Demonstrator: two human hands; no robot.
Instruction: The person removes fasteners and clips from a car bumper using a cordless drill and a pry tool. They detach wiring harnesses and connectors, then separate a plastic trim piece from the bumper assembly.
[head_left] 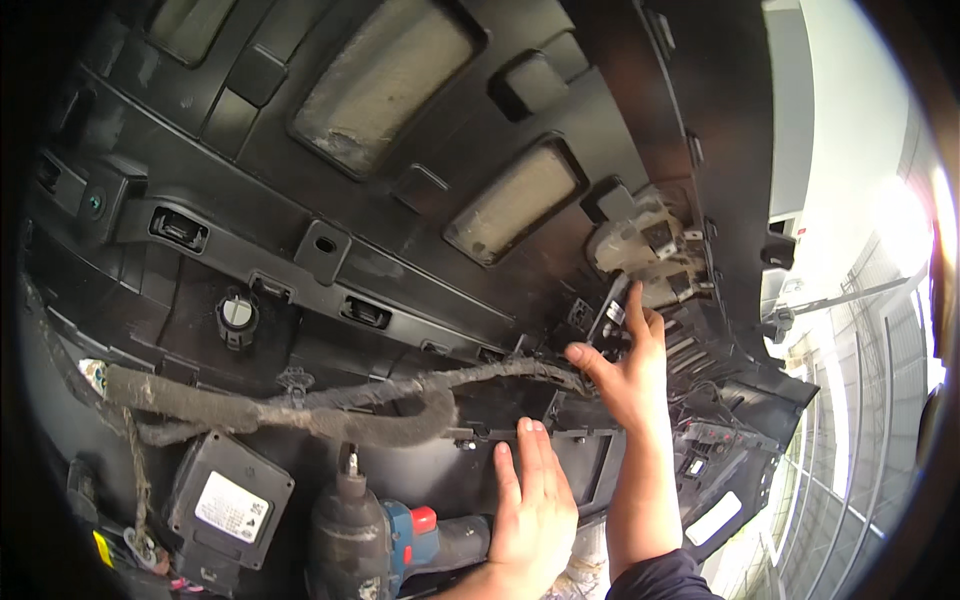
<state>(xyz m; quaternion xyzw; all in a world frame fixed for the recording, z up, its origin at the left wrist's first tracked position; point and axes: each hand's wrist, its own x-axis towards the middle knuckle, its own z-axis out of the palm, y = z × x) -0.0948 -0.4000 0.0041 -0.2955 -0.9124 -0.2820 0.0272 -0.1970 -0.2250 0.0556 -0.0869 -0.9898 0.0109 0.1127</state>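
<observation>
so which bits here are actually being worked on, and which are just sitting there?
In hand:
- right hand at the wrapped cable harness
- left hand flat on the black plastic panel

Lying about:
- power drill
- black module box with white label
- round sensor

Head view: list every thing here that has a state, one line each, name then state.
left hand: open, fingers flat against the black panel
right hand: raised, fingertips at a small metal clip
black panel: inner side facing the camera
wrapped wire harness: hanging loose across the panel, sagging
power tool: resting unheld beside the left hand
black module box: mounted, labelled face showing
round sensor: seated in its holder
</observation>
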